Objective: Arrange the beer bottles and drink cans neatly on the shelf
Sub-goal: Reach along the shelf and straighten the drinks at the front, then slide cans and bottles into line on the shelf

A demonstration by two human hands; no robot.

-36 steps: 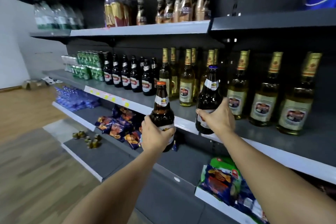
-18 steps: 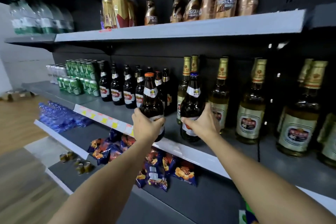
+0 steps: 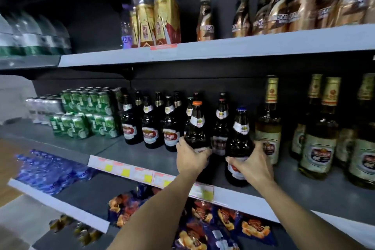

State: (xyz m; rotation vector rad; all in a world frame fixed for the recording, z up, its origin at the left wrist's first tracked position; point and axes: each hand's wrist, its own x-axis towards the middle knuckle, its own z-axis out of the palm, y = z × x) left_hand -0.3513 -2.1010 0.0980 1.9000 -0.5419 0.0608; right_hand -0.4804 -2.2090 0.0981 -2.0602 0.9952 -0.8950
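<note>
Two dark beer bottles held at the middle shelf (image 3: 125,149), centre of the frame.

The left hand (image 3: 191,159) curls its fingers round the orange-capped bottle (image 3: 196,128); the right hand (image 3: 252,165) grips the blue-capped bottle (image 3: 239,140). Green cans (image 3: 87,115) stand at left.

On the middle shelf (image 3: 121,149), my left hand (image 3: 190,159) grips one bottle (image 3: 196,128) and my right hand (image 3: 252,165) grips another (image 3: 239,140) just to its right, both near the front edge. A row of bottles (image 3: 150,128) stands to their left, stacked cans (image 3: 87,113) farther left, and taller bottles (image 3: 318,134) to the right.
</note>
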